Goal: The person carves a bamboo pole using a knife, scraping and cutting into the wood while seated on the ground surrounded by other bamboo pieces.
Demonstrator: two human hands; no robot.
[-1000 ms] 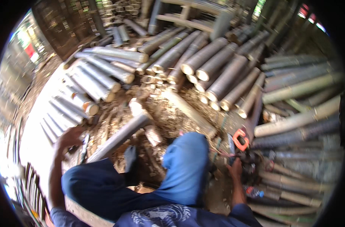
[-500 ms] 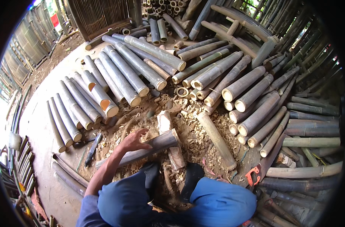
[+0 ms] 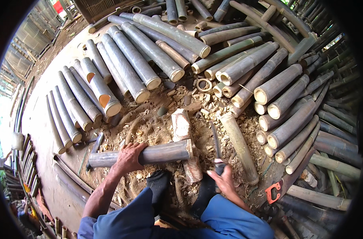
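A thick grey-brown bamboo tube lies crosswise in front of me, its right end resting on a pale wooden block. My left hand is closed over the tube, left of its middle. In my right hand is a knife, gripped by its dark handle with the long narrow blade pointing up and away from me. The blade stands to the right of the tube's end, apart from it. Just right of the knife lies a paler bamboo piece on the chips.
Rows of cut bamboo tubes fan out ahead and to the right. Wood chips cover the ground around the block. A saw with an orange handle lies at the right. Split bamboo lengths lie at the left.
My left hand has come down and closed on the tube, which now lies more level. My right hand has come into view with the knife. The view has shifted.
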